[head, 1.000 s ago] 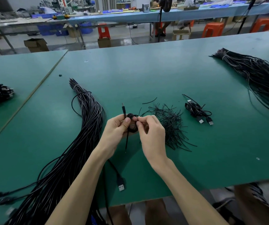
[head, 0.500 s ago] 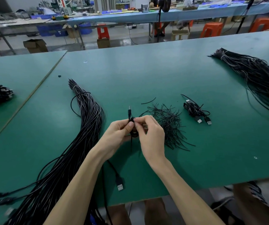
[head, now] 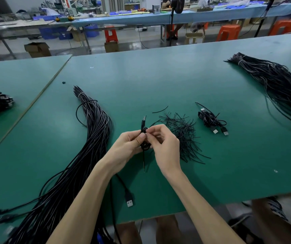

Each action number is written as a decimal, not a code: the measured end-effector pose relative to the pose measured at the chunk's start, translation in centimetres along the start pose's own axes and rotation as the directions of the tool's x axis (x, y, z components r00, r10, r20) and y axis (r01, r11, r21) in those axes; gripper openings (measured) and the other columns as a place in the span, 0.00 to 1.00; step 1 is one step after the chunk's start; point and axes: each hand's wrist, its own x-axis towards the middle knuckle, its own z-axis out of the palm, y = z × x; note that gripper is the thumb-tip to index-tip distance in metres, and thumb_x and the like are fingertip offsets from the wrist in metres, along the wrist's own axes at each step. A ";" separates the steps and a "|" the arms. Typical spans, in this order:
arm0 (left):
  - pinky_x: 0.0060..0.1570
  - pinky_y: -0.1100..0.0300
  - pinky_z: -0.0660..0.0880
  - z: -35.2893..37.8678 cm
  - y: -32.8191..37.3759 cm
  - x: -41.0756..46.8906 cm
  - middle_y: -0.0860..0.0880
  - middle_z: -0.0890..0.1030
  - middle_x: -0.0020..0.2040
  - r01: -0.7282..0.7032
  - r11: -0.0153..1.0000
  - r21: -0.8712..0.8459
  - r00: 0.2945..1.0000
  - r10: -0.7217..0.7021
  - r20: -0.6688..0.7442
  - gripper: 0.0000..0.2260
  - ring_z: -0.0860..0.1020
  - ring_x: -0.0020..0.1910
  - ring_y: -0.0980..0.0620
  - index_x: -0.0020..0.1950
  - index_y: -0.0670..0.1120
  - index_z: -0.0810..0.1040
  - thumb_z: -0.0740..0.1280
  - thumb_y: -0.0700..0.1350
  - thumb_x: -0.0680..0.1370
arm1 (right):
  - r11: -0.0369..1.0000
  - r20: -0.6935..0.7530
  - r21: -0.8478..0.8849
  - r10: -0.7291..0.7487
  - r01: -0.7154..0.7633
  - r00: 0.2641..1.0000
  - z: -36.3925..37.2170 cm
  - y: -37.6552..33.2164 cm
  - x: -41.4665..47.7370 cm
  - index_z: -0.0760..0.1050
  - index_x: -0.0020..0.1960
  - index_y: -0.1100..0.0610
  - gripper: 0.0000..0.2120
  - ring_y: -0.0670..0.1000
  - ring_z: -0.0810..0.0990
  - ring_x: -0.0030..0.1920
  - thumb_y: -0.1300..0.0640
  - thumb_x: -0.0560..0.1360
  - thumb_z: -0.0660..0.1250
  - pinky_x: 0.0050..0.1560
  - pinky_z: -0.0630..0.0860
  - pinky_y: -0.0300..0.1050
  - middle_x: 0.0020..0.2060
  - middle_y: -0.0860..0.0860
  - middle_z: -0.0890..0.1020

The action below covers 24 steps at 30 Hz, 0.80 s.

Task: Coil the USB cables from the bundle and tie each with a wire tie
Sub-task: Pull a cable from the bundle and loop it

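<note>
The flat green work table (head: 158,76) is carrying all the stock. A long bundle of loose black USB cables (head: 92,138) is lying along its left side, bound near the far end and running off the near edge. A second black cable bundle (head: 278,88) is lying at the far right. A scattered pile of short black wire ties (head: 185,134) is resting just beside the hands, on their right. Beyond it, a finished coiled black cable set (head: 209,120) is sitting with its silver plugs exposed. The left hand (head: 127,145) is gripping a small black coiled cable (head: 144,147) above the table centre, thumb pressing on it. The right hand (head: 165,145) is pinching a thin black wire tie (head: 144,162) at the coil's top, its tail hanging down.
</note>
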 end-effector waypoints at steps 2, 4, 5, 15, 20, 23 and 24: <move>0.59 0.56 0.79 0.2 -0.1 0.0 0.39 0.83 0.60 -0.004 0.999 0.044 1.000 0.003 0.028 0.16 0.82 0.59 0.47 0.63 0.34 0.79 0.60 0.44 0.85 | 0.999 -0.006 0.025 0.027 -0.027 1.000 -0.2 0.1 0.0 0.81 0.48 0.54 0.06 0.45 0.85 0.43 0.64 0.77 0.74 0.46 0.83 0.43 0.39 0.45 0.85; 0.58 0.57 0.79 0.4 -0.3 0.1 0.38 0.83 0.60 -0.019 0.997 0.075 0.999 0.016 0.039 0.15 0.82 0.58 0.48 0.63 0.34 0.78 0.57 0.42 0.86 | 0.997 -0.006 0.055 0.053 -0.052 0.999 -0.3 0.1 0.0 0.81 0.47 0.54 0.06 0.45 0.85 0.43 0.64 0.77 0.74 0.44 0.83 0.46 0.39 0.45 0.85; 0.56 0.57 0.80 0.5 -0.3 0.1 0.37 0.83 0.58 -0.028 0.994 0.101 0.999 0.025 0.035 0.14 0.83 0.56 0.48 0.62 0.35 0.78 0.56 0.41 0.87 | 0.996 -0.005 0.072 0.061 -0.060 0.998 -0.4 0.1 0.0 0.81 0.47 0.53 0.06 0.45 0.85 0.42 0.63 0.77 0.74 0.42 0.83 0.46 0.39 0.45 0.85; 0.23 0.61 0.64 1.0 -0.5 0.3 0.46 0.75 0.32 -0.163 0.868 0.470 0.986 0.150 0.066 0.18 0.67 0.26 0.48 0.47 0.41 0.75 0.56 0.51 0.87 | 0.980 -0.053 0.183 0.083 -0.072 0.995 -0.7 -0.1 -0.1 0.82 0.46 0.53 0.07 0.47 0.83 0.38 0.64 0.77 0.74 0.38 0.79 0.39 0.39 0.48 0.86; 0.23 0.62 0.68 0.5 -0.2 0.1 0.48 0.79 0.40 -0.102 0.946 0.309 0.995 0.100 0.024 0.15 0.72 0.27 0.48 0.47 0.42 0.80 0.62 0.51 0.84 | 0.980 -0.033 0.189 0.068 -0.060 0.997 -0.6 -0.2 0.0 0.82 0.46 0.53 0.06 0.48 0.82 0.35 0.64 0.77 0.74 0.39 0.80 0.40 0.38 0.49 0.85; 0.27 0.61 0.66 0.4 -0.1 0.1 0.46 0.77 0.41 -0.062 0.973 0.222 0.998 0.060 0.014 0.17 0.71 0.30 0.49 0.50 0.36 0.79 0.63 0.50 0.83 | 0.986 -0.032 0.162 0.037 -0.031 0.999 -0.4 -0.3 0.0 0.82 0.47 0.53 0.06 0.47 0.84 0.39 0.64 0.77 0.74 0.45 0.80 0.39 0.39 0.48 0.85; 0.27 0.61 0.65 0.5 -0.1 0.1 0.46 0.76 0.41 -0.050 0.976 0.211 0.999 0.051 0.000 0.18 0.70 0.31 0.50 0.51 0.33 0.78 0.63 0.50 0.83 | 0.990 -0.036 0.142 0.029 -0.023 0.999 -0.4 -0.3 0.0 0.83 0.47 0.53 0.06 0.46 0.84 0.41 0.63 0.77 0.74 0.47 0.79 0.38 0.40 0.47 0.85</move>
